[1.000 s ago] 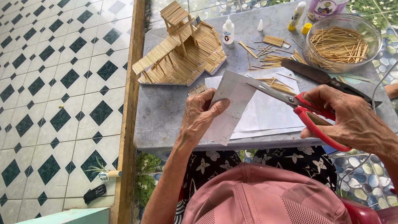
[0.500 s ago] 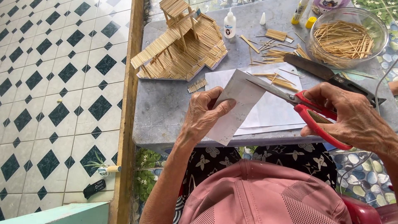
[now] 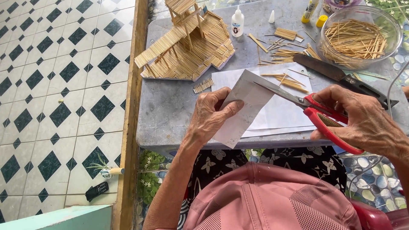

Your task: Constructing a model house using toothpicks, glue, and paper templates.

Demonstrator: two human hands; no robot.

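A grey stone-like tabletop (image 3: pixel 170 115) stands beside a floor of white tiles with dark diamonds (image 3: pixel 55 85). Near the tabletop's front edge, the left hand (image 3: pixel 211 117) pinches one stiff white paper piece (image 3: pixel 245 108), thumb on top and fingers beneath. The right hand (image 3: pixel 362 121) grips one pair of red-handled scissors (image 3: pixel 317 110), whose metal blades lie across the paper's upper edge. Behind the paper stand one stick-built model house (image 3: pixel 187 42), one glass bowl of thin sticks (image 3: pixel 360 36) and one small white glue bottle (image 3: pixel 237 21).

1. I see red handles on the scissors (image 3: pixel 317 111).
2. Beside them, the white paper (image 3: pixel 243 113).
3. Left of the grey table (image 3: pixel 170 110), a white floor (image 3: pixel 55 85) with dark green diamonds.
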